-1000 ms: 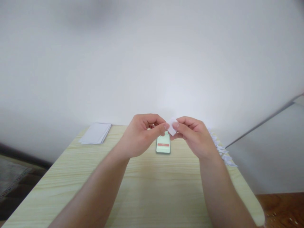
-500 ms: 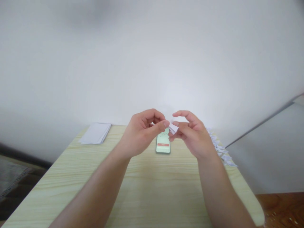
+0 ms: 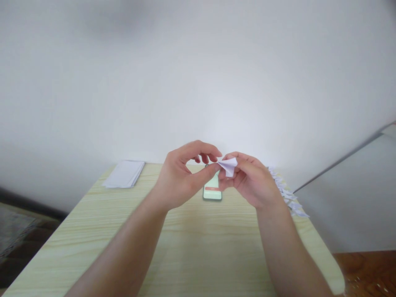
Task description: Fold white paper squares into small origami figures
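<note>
A small folded piece of white paper (image 3: 228,166) is held up between my two hands, above the far part of the table. Its narrow tip meets the thumb of my left hand (image 3: 185,177), whose thumb and index finger come close together there. The wider, fanned end is pinched by the thumb and fingers of my right hand (image 3: 255,179). Some of the right fingers lie behind the paper. Below and behind the hands lies a phone (image 3: 212,194) with a lit screen, its upper part partly covered by the fingers and paper.
A stack of white paper sheets (image 3: 124,174) lies at the table's far left corner. Several small folded white papers (image 3: 291,198) line the right edge. The wood-grain table (image 3: 198,247) meets a white wall (image 3: 198,82) at the back.
My right fingers have closed in around the paper from a more spread pose. The paper has turned and shows a wider, fanned face. My left index finger has lifted a little and straightened.
</note>
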Motion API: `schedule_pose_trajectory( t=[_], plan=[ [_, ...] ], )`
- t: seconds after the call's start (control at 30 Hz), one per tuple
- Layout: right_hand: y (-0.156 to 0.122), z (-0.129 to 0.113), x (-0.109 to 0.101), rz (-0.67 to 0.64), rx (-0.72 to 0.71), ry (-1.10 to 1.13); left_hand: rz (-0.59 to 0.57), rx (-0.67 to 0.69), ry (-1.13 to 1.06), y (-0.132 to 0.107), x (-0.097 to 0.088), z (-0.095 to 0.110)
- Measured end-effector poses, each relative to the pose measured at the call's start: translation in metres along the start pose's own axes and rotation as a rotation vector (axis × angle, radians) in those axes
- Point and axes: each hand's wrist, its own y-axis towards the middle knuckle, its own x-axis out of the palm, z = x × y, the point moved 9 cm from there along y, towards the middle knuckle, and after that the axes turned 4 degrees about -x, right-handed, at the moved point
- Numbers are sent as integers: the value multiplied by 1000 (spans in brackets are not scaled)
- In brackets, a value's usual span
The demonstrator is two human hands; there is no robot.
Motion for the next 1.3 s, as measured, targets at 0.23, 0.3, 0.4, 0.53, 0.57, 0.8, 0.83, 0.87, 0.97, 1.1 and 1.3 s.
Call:
schedule_pose_trajectory(
  t=[0.23,0.3,0.4,0.53,0.57,0.8,0.83,0.87,0.97,1.1,1.3],
  plan=[
    [0,1,5,-3,59,5,41,121,69,-2,-3,15],
    [0,2,4,7,76,-26,46,46,82,-2,-4,9],
    [-2,-2,0,46,43,-119,69,-39,22,-1,-7,-1],
    [-10,-32,-10,252,-282,-435,73,-140,-110,-1,-8,-18],
    [-14,-40,-10,298,-373,-505,61,-156,-148,0,-7,-21],
    [-18,-46,-5,329,-456,-592,40,-153,-305,0,-3,-21],
    [-17,-46,-5,322,-446,-592,27,-158,-298,0,-1,-21],
    [-17,-45,-5,315,-433,-595,16,-166,-288,0,0,-21],
    [-17,-42,-4,321,-399,-633,-1,-181,-263,-1,1,-21],
    [-21,-47,0,375,-456,-751,-14,-175,-249,-1,1,-19],
    [-26,-55,9,425,-570,-934,-9,-190,-191,-1,2,-19]
  ],
)
